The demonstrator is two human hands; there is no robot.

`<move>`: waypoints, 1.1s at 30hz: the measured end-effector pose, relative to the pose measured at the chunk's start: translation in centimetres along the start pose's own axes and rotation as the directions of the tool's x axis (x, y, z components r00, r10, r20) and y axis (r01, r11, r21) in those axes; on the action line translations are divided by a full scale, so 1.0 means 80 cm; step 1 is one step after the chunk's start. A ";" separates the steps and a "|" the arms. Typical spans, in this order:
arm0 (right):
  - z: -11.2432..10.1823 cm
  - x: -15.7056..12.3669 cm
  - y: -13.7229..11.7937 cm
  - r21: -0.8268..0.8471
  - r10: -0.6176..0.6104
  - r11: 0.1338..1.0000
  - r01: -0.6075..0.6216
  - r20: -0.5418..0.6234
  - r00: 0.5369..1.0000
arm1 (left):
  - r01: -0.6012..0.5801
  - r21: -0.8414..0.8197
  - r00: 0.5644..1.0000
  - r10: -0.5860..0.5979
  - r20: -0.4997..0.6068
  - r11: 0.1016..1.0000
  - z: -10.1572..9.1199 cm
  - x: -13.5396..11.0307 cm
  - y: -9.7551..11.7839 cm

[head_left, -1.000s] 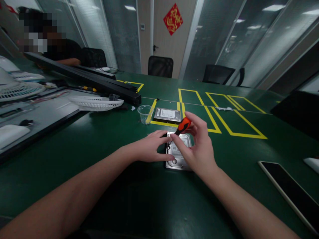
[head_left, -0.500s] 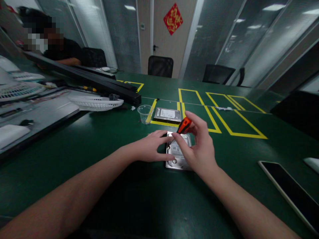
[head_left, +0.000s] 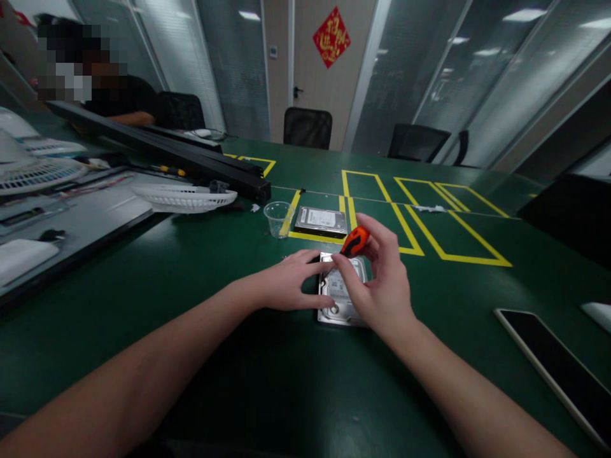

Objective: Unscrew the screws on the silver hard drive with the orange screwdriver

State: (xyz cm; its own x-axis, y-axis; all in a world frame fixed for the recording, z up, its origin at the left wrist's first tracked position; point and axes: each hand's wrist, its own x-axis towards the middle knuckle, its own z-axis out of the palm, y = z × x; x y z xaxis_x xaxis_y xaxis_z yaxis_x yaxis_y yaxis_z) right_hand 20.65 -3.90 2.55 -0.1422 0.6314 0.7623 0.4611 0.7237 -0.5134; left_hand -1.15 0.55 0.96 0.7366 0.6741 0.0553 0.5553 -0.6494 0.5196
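A silver hard drive (head_left: pixel 340 291) lies on the table in front of me, its label partly covered by my hands. My right hand (head_left: pixel 384 280) is closed around an orange-and-black screwdriver (head_left: pixel 356 241), tilted with its handle up and to the right. The shaft runs down toward the drive's upper left part; its tip is hidden by fingers. From the left, my left hand (head_left: pixel 290 282) reaches over the drive's edge with fingers spread. Its thumb touches the drive's lower left top face, and its index finger stretches to the screwdriver's shaft.
Behind stands a second hard drive (head_left: pixel 321 220) inside yellow tape, beside a clear plastic cup (head_left: pixel 279 220). Black bars (head_left: pixel 191 152) and a white fan grille (head_left: pixel 186 196) occupy the left. A phone (head_left: pixel 554 369) lies at right. A person (head_left: pixel 128 98) sits far left.
The screwdriver's handle has turned and tipped slightly to the right in my right hand. My left hand and the hard drive stay where they were.
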 end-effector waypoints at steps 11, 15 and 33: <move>0.000 -0.002 -0.002 0.072 0.055 0.996 -0.057 0.025 0.998 | 0.017 0.010 1.000 -0.017 0.014 1.000 -0.001 0.001 0.001; 0.001 0.000 0.001 -0.011 0.013 1.000 -0.013 -0.026 1.000 | 0.029 0.002 1.000 -0.029 0.002 1.000 0.001 0.000 -0.002; -0.001 -0.001 -0.001 0.044 0.034 0.998 -0.037 0.069 0.997 | 0.015 0.013 1.000 -0.015 0.014 1.000 -0.003 0.001 0.004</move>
State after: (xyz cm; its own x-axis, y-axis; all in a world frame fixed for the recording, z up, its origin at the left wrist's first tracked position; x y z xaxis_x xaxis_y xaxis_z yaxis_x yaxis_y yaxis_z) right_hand 20.68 -4.03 2.59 -0.1865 0.6735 0.7153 0.4272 0.7112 -0.5583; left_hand -1.00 0.42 1.32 0.7331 0.6791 0.0355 0.5716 -0.6437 0.5089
